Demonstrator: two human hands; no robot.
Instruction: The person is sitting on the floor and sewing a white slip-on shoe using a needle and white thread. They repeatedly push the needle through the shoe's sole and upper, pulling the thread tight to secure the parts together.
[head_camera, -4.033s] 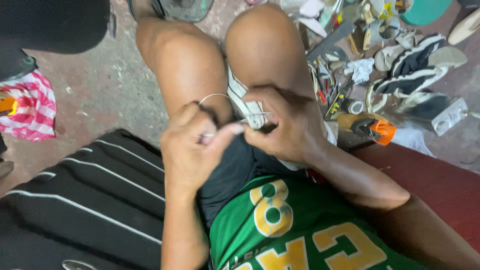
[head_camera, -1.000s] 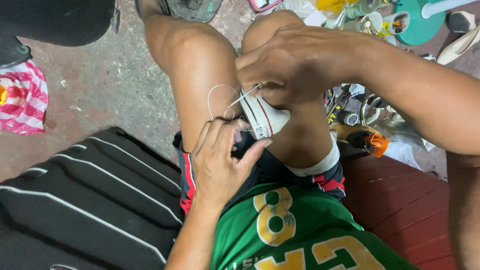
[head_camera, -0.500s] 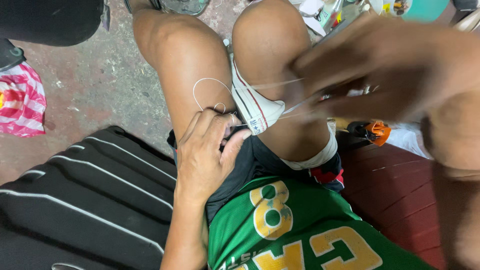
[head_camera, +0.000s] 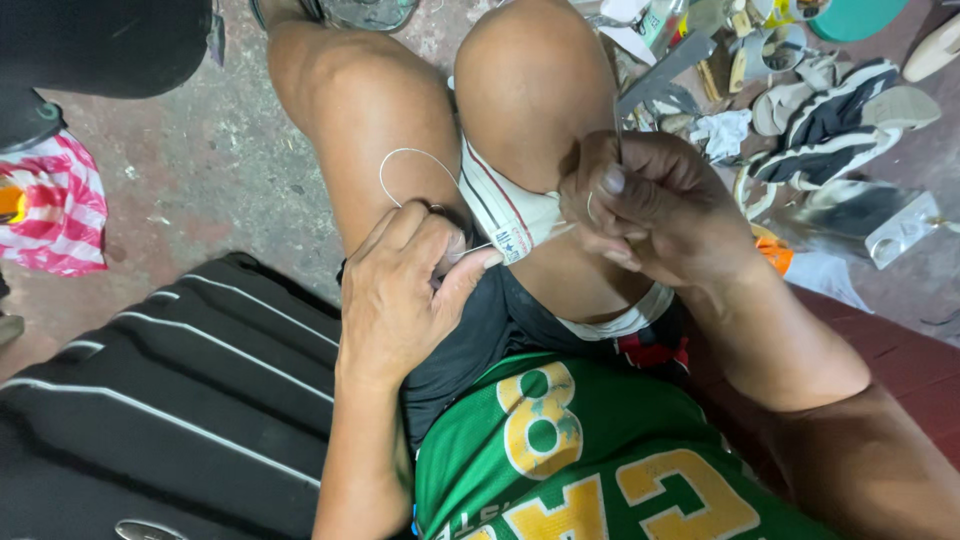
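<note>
Left hand: the left hand (head_camera: 405, 300) lies on the lap, fingers curled, thumb tip pressed to the heel end of the shoe (head_camera: 505, 215); it pinches the thread (head_camera: 405, 160) where the loop comes down.
Right hand: the right hand (head_camera: 650, 205) is closed around the shoe's far side, fingers bunched, a thin needle (head_camera: 617, 125) sticking up from its grip.
Shoe: white with red and dark stripes, wedged between the knees (head_camera: 530, 80), touching both hands.
Thread: a pale loop rising over the left thigh, from the left fingers toward the shoe.
Lap: dark shorts (head_camera: 490, 320) and a green jersey (head_camera: 600, 460) below the hands.
Seat: a black striped cushion (head_camera: 150, 400) to the left, a red surface (head_camera: 900, 340) to the right.
Floor: worn, stained concrete (head_camera: 200, 170); a pink striped bag (head_camera: 55, 210) at the left edge.
Far right: a clutter of shoes (head_camera: 830, 110), soles and scraps on the floor, well apart from the hands.
</note>
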